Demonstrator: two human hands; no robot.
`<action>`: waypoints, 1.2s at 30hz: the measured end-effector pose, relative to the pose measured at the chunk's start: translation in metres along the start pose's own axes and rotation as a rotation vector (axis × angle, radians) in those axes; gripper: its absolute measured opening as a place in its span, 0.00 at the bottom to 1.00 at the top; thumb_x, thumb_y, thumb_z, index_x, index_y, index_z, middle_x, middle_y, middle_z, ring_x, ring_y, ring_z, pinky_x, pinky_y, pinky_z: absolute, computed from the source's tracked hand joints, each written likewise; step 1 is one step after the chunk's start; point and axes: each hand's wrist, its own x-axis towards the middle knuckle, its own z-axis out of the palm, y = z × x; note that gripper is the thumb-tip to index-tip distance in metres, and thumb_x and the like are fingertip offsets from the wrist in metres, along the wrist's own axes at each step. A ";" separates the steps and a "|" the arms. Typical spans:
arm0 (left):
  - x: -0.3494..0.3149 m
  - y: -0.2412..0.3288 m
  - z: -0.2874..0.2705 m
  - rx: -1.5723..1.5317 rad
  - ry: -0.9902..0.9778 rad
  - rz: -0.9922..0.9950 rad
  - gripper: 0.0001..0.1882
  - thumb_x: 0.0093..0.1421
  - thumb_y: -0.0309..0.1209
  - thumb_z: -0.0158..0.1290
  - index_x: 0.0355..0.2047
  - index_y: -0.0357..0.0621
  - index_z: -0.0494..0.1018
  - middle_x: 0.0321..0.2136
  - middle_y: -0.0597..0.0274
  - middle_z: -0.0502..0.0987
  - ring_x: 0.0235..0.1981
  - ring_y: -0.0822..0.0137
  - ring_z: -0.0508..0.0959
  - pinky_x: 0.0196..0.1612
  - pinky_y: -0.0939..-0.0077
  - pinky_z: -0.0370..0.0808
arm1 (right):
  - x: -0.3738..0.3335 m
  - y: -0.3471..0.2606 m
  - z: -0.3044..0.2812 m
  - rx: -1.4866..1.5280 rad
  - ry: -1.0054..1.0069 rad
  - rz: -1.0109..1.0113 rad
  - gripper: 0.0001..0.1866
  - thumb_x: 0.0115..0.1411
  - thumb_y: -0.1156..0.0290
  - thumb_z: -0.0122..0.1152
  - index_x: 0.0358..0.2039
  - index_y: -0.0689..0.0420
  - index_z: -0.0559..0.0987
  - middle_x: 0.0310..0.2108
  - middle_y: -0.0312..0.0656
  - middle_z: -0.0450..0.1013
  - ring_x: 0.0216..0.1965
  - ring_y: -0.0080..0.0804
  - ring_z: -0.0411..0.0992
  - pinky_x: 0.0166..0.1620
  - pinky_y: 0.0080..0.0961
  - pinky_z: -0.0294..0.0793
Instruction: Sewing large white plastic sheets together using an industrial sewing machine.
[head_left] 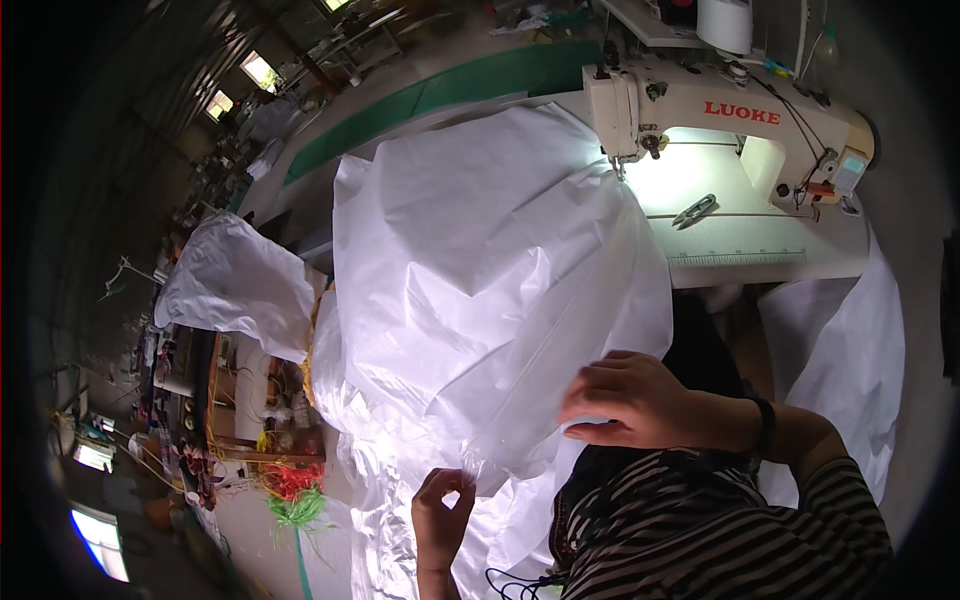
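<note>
A large sheet of white cloth [460, 240] drapes over the sewing table and down toward my lap, creased and shiny in the lamp light. Its far right corner reaches the needle area of a white sewing machine [720, 110]. At the near edge, my left hand [443, 515] is closed, with thumb and forefinger pinching the cloth. My right hand [630, 402] hovers over the cloth to the right, fingers bent and slightly blurred; a gap shows between them and the thumb, and I see nothing in it. Thread snips [695, 210] lie on the machine bed.
Another white cloth piece [240, 285] hangs at the left beside a wooden rack [225, 400]. Red and green strings [297, 490] dangle below it. More white fabric [845, 360] hangs at the right. A green strip [440, 95] runs along the table's far side.
</note>
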 end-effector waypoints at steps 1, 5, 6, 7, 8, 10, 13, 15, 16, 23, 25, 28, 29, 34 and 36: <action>0.000 -0.002 0.000 -0.055 -0.053 -0.061 0.05 0.55 0.17 0.59 0.33 0.35 0.75 0.30 0.63 0.78 0.33 0.72 0.80 0.44 0.77 0.77 | -0.017 0.002 -0.003 0.033 -0.179 0.163 0.12 0.59 0.58 0.66 0.37 0.51 0.79 0.34 0.33 0.76 0.34 0.31 0.77 0.39 0.30 0.74; -0.004 -0.008 0.005 -0.197 -0.312 -0.155 0.06 0.55 0.19 0.60 0.34 0.35 0.76 0.32 0.65 0.79 0.37 0.74 0.80 0.48 0.77 0.76 | -0.055 0.010 0.039 0.245 -0.601 0.586 0.23 0.63 0.45 0.59 0.31 0.56 0.81 0.24 0.39 0.79 0.25 0.33 0.78 0.31 0.30 0.75; -0.005 -0.008 0.006 -0.155 -0.343 -0.105 0.07 0.54 0.18 0.60 0.34 0.36 0.77 0.31 0.65 0.79 0.37 0.74 0.80 0.47 0.77 0.76 | -0.051 0.011 0.048 0.393 -0.602 0.705 0.25 0.64 0.45 0.57 0.32 0.57 0.81 0.24 0.39 0.79 0.25 0.31 0.79 0.33 0.28 0.75; -0.006 -0.008 0.006 -0.110 -0.370 -0.058 0.08 0.52 0.18 0.60 0.34 0.36 0.77 0.30 0.64 0.79 0.36 0.74 0.80 0.46 0.77 0.76 | -0.045 0.014 0.060 0.548 -0.599 0.817 0.26 0.65 0.44 0.55 0.33 0.58 0.82 0.25 0.39 0.80 0.26 0.29 0.79 0.34 0.26 0.75; -0.007 -0.006 0.007 -0.082 -0.388 0.017 0.08 0.51 0.19 0.60 0.33 0.37 0.77 0.29 0.62 0.79 0.33 0.70 0.80 0.41 0.76 0.75 | -0.044 0.020 0.072 0.743 -0.583 0.885 0.25 0.66 0.47 0.54 0.34 0.59 0.82 0.25 0.38 0.79 0.27 0.27 0.79 0.38 0.24 0.75; -0.009 0.002 0.008 0.063 -0.350 0.058 0.07 0.49 0.21 0.60 0.30 0.41 0.77 0.28 0.60 0.78 0.30 0.62 0.81 0.36 0.73 0.76 | -0.049 0.021 0.079 0.768 -0.572 0.865 0.23 0.67 0.50 0.53 0.34 0.59 0.81 0.24 0.39 0.79 0.27 0.26 0.79 0.38 0.24 0.75; 0.001 0.005 0.002 0.240 -0.178 0.088 0.06 0.48 0.21 0.59 0.28 0.42 0.76 0.29 0.62 0.78 0.30 0.61 0.81 0.35 0.71 0.76 | -0.067 0.023 0.067 0.669 -0.701 0.826 0.20 0.66 0.55 0.51 0.33 0.59 0.81 0.25 0.39 0.79 0.27 0.29 0.79 0.38 0.27 0.75; 0.008 -0.004 -0.001 0.217 -0.226 0.094 0.06 0.48 0.21 0.59 0.28 0.44 0.76 0.31 0.63 0.79 0.33 0.60 0.81 0.37 0.69 0.77 | -0.083 0.024 0.061 0.431 -0.965 0.800 0.19 0.65 0.55 0.52 0.34 0.58 0.82 0.25 0.38 0.79 0.29 0.33 0.78 0.39 0.30 0.75; 0.008 -0.010 -0.001 0.195 -0.324 0.053 0.09 0.48 0.23 0.59 0.32 0.45 0.76 0.33 0.62 0.79 0.36 0.60 0.81 0.40 0.68 0.77 | -0.086 0.025 0.056 0.407 -1.017 0.811 0.20 0.63 0.53 0.52 0.34 0.57 0.82 0.27 0.38 0.80 0.33 0.36 0.79 0.40 0.32 0.75; 0.036 0.036 0.041 -0.036 -0.378 0.038 0.34 0.51 0.42 0.67 0.55 0.42 0.70 0.47 0.50 0.78 0.47 0.56 0.80 0.48 0.64 0.77 | -0.086 0.019 0.062 0.324 -0.779 0.706 0.21 0.62 0.53 0.53 0.36 0.59 0.82 0.31 0.50 0.79 0.36 0.50 0.77 0.43 0.40 0.74; 0.049 0.045 0.065 0.076 -0.334 0.065 0.32 0.51 0.43 0.67 0.52 0.40 0.72 0.44 0.49 0.79 0.44 0.55 0.81 0.46 0.63 0.77 | -0.084 0.021 0.063 0.317 -0.860 0.743 0.22 0.62 0.53 0.52 0.36 0.59 0.82 0.32 0.52 0.78 0.37 0.52 0.76 0.43 0.42 0.74; 0.052 0.041 0.084 0.213 -0.192 0.261 0.19 0.55 0.34 0.64 0.43 0.37 0.76 0.30 0.50 0.82 0.30 0.51 0.82 0.33 0.63 0.78 | -0.086 0.021 0.071 0.229 -0.888 0.685 0.19 0.62 0.54 0.53 0.35 0.58 0.81 0.34 0.51 0.78 0.38 0.50 0.77 0.44 0.40 0.74; 0.048 0.041 0.085 0.155 -0.154 0.286 0.16 0.56 0.31 0.63 0.42 0.36 0.76 0.28 0.51 0.81 0.27 0.50 0.82 0.31 0.63 0.77 | -0.088 0.023 0.073 0.223 -0.879 0.690 0.19 0.62 0.54 0.53 0.35 0.58 0.81 0.34 0.51 0.78 0.38 0.50 0.77 0.44 0.40 0.74; 0.027 0.080 0.073 0.137 0.015 0.355 0.12 0.57 0.26 0.59 0.41 0.37 0.76 0.24 0.52 0.80 0.24 0.51 0.80 0.27 0.63 0.76 | -0.073 0.028 0.101 0.294 -0.848 0.599 0.20 0.63 0.54 0.52 0.41 0.57 0.80 0.36 0.51 0.78 0.39 0.52 0.76 0.45 0.43 0.74; 0.018 0.088 0.075 0.283 0.056 0.480 0.06 0.59 0.20 0.56 0.37 0.38 0.75 0.29 0.51 0.80 0.30 0.55 0.81 0.33 0.65 0.77 | -0.075 0.025 0.117 0.271 -0.838 0.560 0.19 0.63 0.55 0.53 0.43 0.57 0.79 0.38 0.50 0.78 0.40 0.52 0.76 0.45 0.43 0.74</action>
